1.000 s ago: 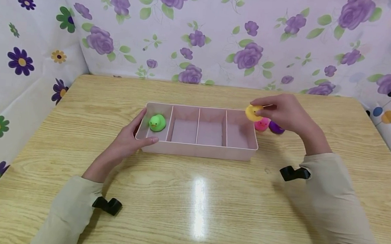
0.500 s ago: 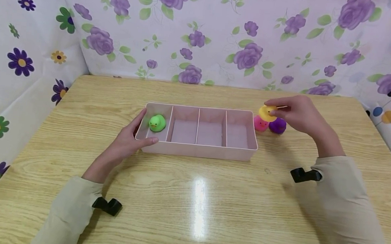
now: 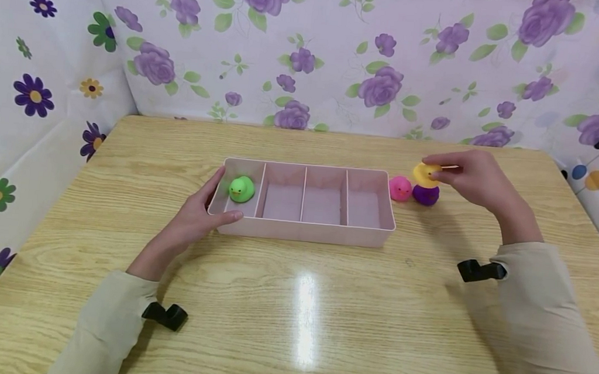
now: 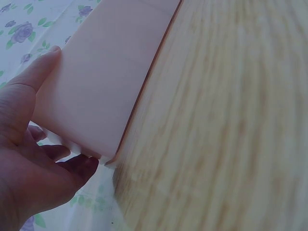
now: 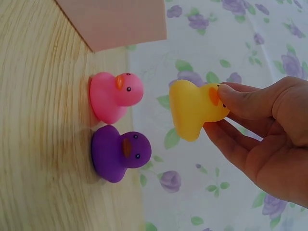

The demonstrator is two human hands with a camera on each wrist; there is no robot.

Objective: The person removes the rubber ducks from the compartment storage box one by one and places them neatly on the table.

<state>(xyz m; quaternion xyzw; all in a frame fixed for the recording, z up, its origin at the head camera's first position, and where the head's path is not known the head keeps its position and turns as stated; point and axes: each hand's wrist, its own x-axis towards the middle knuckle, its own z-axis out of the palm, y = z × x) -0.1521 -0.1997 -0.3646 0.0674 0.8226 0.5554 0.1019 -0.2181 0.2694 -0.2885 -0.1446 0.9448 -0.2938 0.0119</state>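
Note:
A pale pink divided box (image 3: 301, 230) lies lengthwise on the table, and a green rubber duck (image 3: 242, 189) sits in its leftmost compartment. My left hand (image 3: 195, 213) holds the box's left end, thumb against the front wall and fingers around the end wall. In the right wrist view, my right hand (image 5: 269, 130) pinches a yellow rubber duck (image 5: 190, 108) by its head between thumb and fingers, held up off the table. Below it, a purple rubber duck (image 3: 426, 194) stands on the table, partly covered in the head view. Beside that is a pink rubber duck (image 3: 400, 189), close to the box's right end.
The other three compartments (image 3: 324, 203) of the box hold nothing. A wooden table (image 3: 248, 306) extends in front and to both sides. Flowered cloth (image 3: 336, 55) hangs behind the table's back edge, with more patterned cloth at the left and right.
My right hand has carried the yellow duck rightward, from above the box's right end, past the pink duck, to above the purple duck. The left hand and box stay put.

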